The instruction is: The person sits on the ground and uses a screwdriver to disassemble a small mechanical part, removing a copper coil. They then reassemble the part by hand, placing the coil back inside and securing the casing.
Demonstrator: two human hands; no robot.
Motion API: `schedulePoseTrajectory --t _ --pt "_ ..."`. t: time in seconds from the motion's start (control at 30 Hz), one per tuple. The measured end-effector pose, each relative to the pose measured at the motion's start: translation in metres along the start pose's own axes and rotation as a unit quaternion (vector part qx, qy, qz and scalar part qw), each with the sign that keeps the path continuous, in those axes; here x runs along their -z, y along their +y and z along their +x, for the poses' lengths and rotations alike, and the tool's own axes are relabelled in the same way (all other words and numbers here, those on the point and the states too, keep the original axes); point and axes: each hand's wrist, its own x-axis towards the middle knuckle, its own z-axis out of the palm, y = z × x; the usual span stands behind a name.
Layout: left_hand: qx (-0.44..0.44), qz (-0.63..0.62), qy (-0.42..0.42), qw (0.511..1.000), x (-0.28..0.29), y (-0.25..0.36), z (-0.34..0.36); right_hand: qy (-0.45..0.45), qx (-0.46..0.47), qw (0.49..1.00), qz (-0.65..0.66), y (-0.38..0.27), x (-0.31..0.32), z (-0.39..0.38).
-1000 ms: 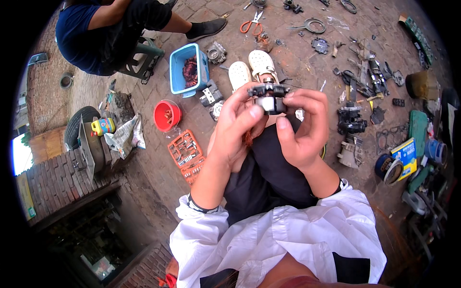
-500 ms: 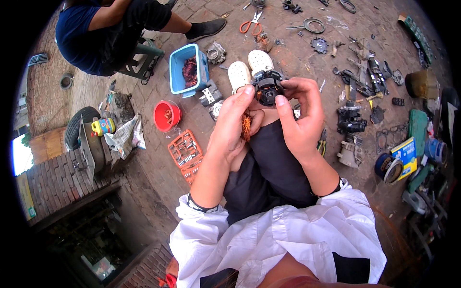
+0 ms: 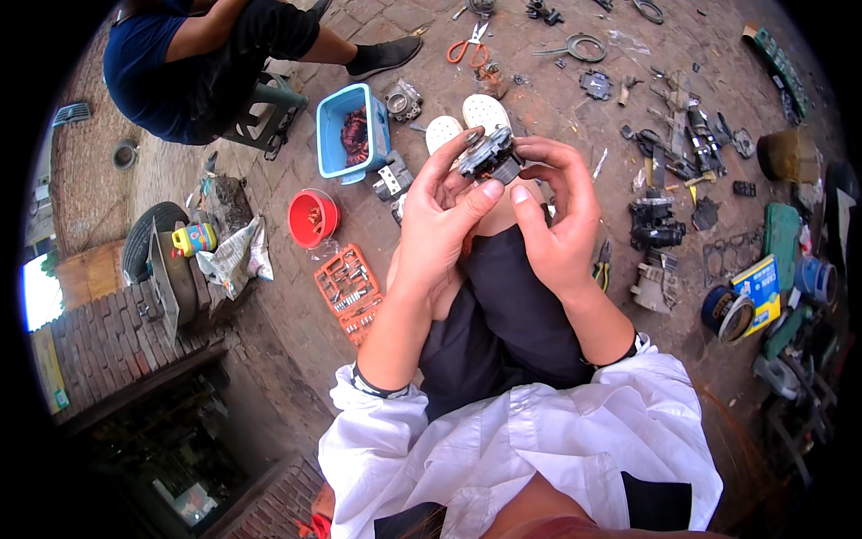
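A small grey and black motor part [image 3: 490,154], with a metal end plate and a ribbed lower side, is held up over my knees. My left hand [image 3: 440,211] grips it between thumb and fingers. From the other side, the curled fingers and thumb of my right hand [image 3: 561,211] close on its right edge. Whatever lies in my left palm under the part is hidden by the fingers. Just beyond the part are my cream clogs [image 3: 486,112].
Left of my legs are a blue basin [image 3: 325,135] with copper windings, a red bucket [image 3: 303,235] and an orange socket set [image 3: 348,286]. Red-handled scissors [image 3: 467,49] lie ahead. Metal parts [image 3: 654,223] and pliers [image 3: 602,265] lie right. Another person [image 3: 148,72] sits far left.
The motor part has been turned over in my hands; its metal end plate now faces up instead of the dark round end. The copper wire bundle in my left palm has gone from view.
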Motion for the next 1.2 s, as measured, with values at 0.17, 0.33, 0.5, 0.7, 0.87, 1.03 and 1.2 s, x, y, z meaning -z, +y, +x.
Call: schedulePoseTrajectory --t 0.17,0.33,0.5,0.7,0.87,1.03,1.2 --pt "0.081 -0.062 -0.035 0.994 0.015 -0.003 0.001 -0.042 -0.042 0.995 0.077 0.000 0.004 0.001" --pt "0.056 -0.157 0.005 0.986 0.032 -0.009 -0.002 0.008 -0.133 0.979 0.155 0.048 0.016 -0.002" --pt "0.026 -0.172 -0.015 0.985 0.044 -0.006 -0.004 0.066 -0.278 0.941 -0.183 0.195 0.092 -0.072" --pt "0.019 -0.207 -0.035 0.978 0.051 0.000 -0.003 0.094 -0.393 0.765 -0.502 0.276 0.207 -0.191" --pt "-0.032 -0.125 -0.049 0.990 0.044 0.002 -0.001 0.000 -0.551 0.624 -0.555 0.273 0.246 -0.244" --pt "-0.054 -0.079 -0.017 0.995 0.043 -0.001 -0.005 0.043 -0.506 0.648 -0.568 0.275 0.231 -0.229" --pt "-0.060 -0.042 0.003 0.997 0.037 0.000 -0.002 0.012 -0.409 0.783 -0.469 0.329 0.224 -0.176"
